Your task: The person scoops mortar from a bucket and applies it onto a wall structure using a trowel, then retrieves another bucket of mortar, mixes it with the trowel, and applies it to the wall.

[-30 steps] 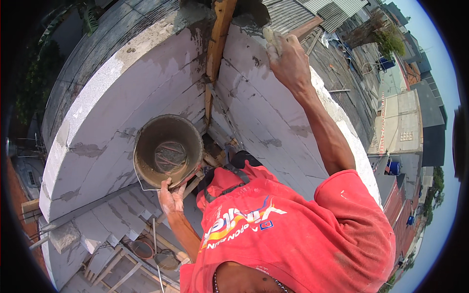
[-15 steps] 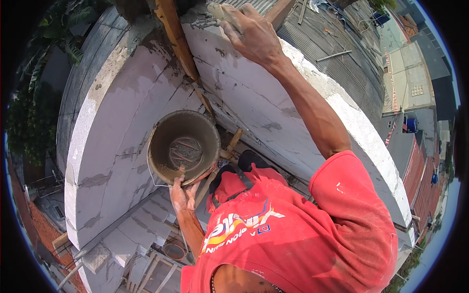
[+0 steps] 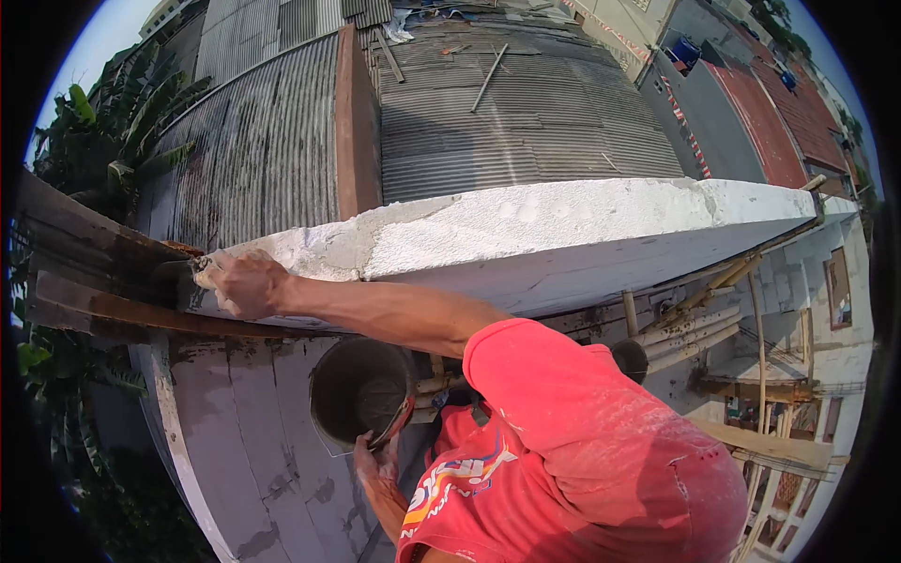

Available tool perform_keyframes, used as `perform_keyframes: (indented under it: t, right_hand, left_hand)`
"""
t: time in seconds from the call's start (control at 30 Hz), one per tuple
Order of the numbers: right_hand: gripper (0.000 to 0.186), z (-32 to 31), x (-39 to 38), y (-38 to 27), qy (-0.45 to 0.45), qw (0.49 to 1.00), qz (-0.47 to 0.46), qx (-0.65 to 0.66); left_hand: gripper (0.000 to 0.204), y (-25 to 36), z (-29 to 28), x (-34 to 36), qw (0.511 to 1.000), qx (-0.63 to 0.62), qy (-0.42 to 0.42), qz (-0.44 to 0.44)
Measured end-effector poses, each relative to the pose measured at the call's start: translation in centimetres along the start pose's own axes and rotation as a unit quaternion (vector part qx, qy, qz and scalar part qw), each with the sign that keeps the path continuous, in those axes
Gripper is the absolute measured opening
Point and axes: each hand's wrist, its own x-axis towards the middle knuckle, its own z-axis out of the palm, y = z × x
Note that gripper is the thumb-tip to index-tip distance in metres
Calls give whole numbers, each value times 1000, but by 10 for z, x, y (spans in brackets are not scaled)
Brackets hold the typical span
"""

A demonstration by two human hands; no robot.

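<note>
My left hand [image 3: 377, 462] grips the near rim of a dark bucket [image 3: 340, 383], which is tilted so its mouth faces up at me. Grey mortar residue shows on the bucket's bottom. My right arm reaches across to the left along the white block wall [image 3: 535, 220]. At the wall's left end, my right hand [image 3: 246, 283] is closed on a trowel [image 3: 200, 270] with a pale handle; its blade is mostly hidden among the boards. Wooden formwork boards [image 3: 103, 305] stand on both sides of that spot, beside the corner of the two walls.
Beyond the wall lie corrugated roofs [image 3: 526, 113] with loose sticks on them. A second block wall [image 3: 272, 422] runs toward me at the left. Bamboo poles [image 3: 694, 328] and planks of scaffolding [image 3: 770, 446] stand at the right. Banana plants [image 3: 113, 141] grow at far left.
My view has swung toward the wall top and the roofs. My right hand has moved with the trowel to the boards at the wall's corner. My left hand still holds the bucket.
</note>
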Motion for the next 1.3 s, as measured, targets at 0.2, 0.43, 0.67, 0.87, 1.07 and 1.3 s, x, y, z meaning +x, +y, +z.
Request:
perform_keyframes:
  t: [0.2, 0.43, 0.67, 0.87, 1.07, 1.3]
  right_hand:
    - [51, -88, -92, -20, 125, 972, 95, 174]
    - [56, -179, -246, -44, 192, 872, 250, 374]
    - [46, -222, -358, -84, 270, 722, 418, 481]
    - [60, -169, -436, -84, 421, 691, 549, 207]
    - [60, -135, -460, -94, 436, 641, 621, -115]
    - [62, -123, -480, -139, 660, 480, 568, -108]
  left_hand:
    - [19, -49, 16, 8, 998, 49, -24, -44]
    - [14, -102, 56, 36, 958, 258, -41, -122]
    - [13, -191, 122, 35, 834, 489, -117, -227]
    - [13, -251, 130, 21, 688, 636, -217, -275]
    - [12, -270, 122, 10, 556, 725, -301, -273]
    - [11, -304, 126, -3, 476, 764, -349, -261]
